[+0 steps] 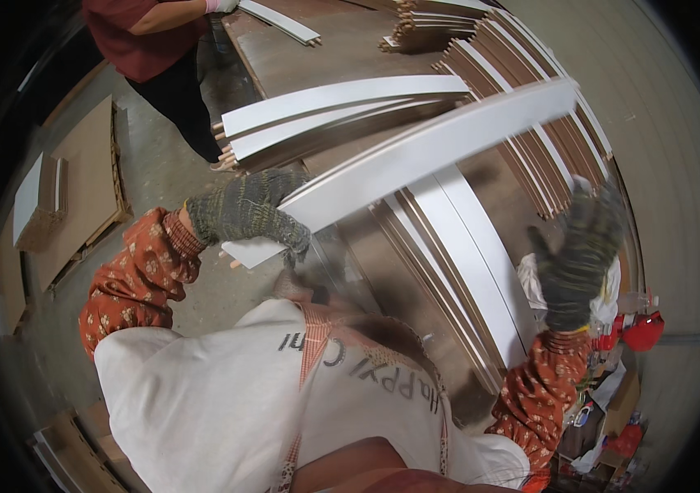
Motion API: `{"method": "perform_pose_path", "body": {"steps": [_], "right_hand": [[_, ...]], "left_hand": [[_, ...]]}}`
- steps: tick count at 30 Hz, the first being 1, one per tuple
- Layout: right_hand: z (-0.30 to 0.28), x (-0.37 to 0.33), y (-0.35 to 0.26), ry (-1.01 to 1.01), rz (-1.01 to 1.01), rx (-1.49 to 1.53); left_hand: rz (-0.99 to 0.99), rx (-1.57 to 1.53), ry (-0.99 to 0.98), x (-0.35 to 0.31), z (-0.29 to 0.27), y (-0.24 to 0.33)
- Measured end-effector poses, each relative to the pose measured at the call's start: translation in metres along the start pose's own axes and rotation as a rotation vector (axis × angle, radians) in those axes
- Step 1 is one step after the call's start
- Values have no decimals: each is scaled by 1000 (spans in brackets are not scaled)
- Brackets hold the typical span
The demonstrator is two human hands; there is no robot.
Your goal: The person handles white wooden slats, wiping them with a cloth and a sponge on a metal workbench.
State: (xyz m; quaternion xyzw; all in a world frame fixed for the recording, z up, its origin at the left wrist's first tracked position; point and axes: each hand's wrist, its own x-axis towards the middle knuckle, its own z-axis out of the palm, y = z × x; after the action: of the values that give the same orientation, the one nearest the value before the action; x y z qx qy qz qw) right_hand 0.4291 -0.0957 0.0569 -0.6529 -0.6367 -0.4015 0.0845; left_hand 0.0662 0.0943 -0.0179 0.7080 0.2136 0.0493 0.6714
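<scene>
My left hand (243, 207), in a dark knitted work glove, grips the near left end of a long white board (440, 149). There seems to be more than one board layered in that grip. The board slants up to the right above the table, and its far end is slightly blurred. My right hand (578, 259), gloved alike, is apart from the board with fingers spread and nothing in it. Beneath the held board lie more white boards (469, 246) and a row of boards on edge (436, 283). Behind it rests a stack of white boards (342, 94) with brown pegs at the ends.
Long brown-and-white board stacks (522, 99) line the table's right side. Across the brown table (301, 66), another person (149, 41) touches a white strip (280, 20). Pallets with brown sheets (87, 177) stand left. A red object (642, 330) and cluttered boxes sit lower right.
</scene>
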Motion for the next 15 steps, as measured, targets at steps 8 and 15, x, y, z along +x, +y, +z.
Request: {"method": "perform_pose_path", "body": {"steps": [8, 15], "right_hand": [[64, 129, -65, -264, -471, 248], [166, 183, -90, -663, -470, 392]], "left_hand": [[-26, 2, 68, 14, -14, 35], [183, 1166, 421, 6, -67, 10]]}}
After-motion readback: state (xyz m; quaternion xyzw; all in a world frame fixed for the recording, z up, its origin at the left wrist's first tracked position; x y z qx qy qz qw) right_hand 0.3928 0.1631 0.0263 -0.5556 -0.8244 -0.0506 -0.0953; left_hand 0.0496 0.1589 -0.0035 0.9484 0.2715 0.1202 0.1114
